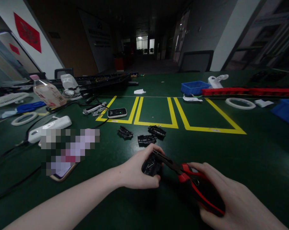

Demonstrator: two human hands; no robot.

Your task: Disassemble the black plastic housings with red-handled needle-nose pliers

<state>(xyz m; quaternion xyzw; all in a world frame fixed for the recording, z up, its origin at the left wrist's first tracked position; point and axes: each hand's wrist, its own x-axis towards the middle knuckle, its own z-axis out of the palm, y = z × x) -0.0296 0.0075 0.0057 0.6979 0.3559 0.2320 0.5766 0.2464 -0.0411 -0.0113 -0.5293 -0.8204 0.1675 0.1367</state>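
Observation:
My left hand (pixel 139 171) holds a small black plastic part (pixel 151 165) above the green table, its fingers wrapped round the edges. A pair of red-and-black pliers (pixel 186 174) is gripped by the handles in my right hand (pixel 221 191). The long, dark plier jaws reach the upper edge of the black part, close to my left fingertips; whether they grip anything is too dark to tell. Beyond my left hand lie a black piece (pixel 146 140), another one (pixel 157 131) beside it, and a third (pixel 124 132) farther left.
Yellow tape (pixel 156 124) marks areas on the green table (pixel 230 153). A phone (pixel 63 172), a white power strip (pixel 50 127), cables and a bottle (pixel 48 92) are at left. A white device (pixel 117 112) lies ahead; blue bins (pixel 194 87) stand at right.

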